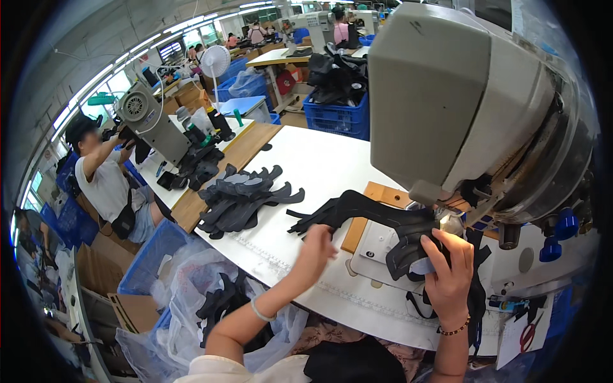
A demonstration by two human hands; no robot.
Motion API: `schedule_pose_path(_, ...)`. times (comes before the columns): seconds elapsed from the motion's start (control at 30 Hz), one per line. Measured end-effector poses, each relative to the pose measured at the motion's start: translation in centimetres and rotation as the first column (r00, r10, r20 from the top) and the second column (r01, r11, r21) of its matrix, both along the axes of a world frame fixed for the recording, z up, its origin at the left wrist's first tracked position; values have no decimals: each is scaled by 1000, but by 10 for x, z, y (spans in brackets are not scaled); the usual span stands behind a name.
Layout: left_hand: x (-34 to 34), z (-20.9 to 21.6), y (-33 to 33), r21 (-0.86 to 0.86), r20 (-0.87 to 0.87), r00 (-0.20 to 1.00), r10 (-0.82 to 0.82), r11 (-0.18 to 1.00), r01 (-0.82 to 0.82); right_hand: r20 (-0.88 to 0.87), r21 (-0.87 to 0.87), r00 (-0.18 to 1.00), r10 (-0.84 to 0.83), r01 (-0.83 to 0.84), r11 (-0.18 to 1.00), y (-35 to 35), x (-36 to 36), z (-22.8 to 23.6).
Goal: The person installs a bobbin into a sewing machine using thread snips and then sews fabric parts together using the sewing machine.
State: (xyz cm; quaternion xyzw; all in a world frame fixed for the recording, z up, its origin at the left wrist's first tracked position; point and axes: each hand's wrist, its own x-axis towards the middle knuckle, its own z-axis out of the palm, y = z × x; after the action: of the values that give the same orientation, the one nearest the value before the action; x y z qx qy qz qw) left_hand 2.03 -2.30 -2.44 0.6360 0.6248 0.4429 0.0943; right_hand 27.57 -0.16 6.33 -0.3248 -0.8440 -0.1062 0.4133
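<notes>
A curved black fabric piece (367, 207), layered with seams, stretches from the middle of the white table to under the head of a sewing machine (428, 96). My right hand (450, 271) grips its near end close to the lit needle area, fingers bent over the fabric. Beneath those fingers a pale grey patch (421, 265) shows. To the left, my left hand (313, 255) has its fingers curled at the strip-like left end of the fabric, apparently pinching it; the fingertips are partly hidden. A pile of similar dark cut pieces (239, 198) lies farther left.
Black straps (476, 287) hang at the table's right edge, near red-handled scissors (527, 336). A blue crate (150, 255) with plastic bags and black pieces stands below left. Another blue crate (336, 118) sits behind the table. A co-worker (105, 182) works at a machine on the left.
</notes>
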Motion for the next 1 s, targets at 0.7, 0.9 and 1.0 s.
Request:
schedule_pose_path(0.7, 66, 122, 18, 191, -652, 653, -385, 750, 633, -101, 191, 984, -144, 161, 968, -10, -2, -30)
schedule_pose_path(0.9, 63, 122, 23, 191, -618, 674, -405, 755, 628, -78, 181, 981, -177, 189, 965, -10, -4, -29)
schedule_pose_path(1.0, 63, 125, 23, 179, -632, 665, -397, 760, 624, -79, 202, 987, -143, 156, 967, -9, -3, -26)
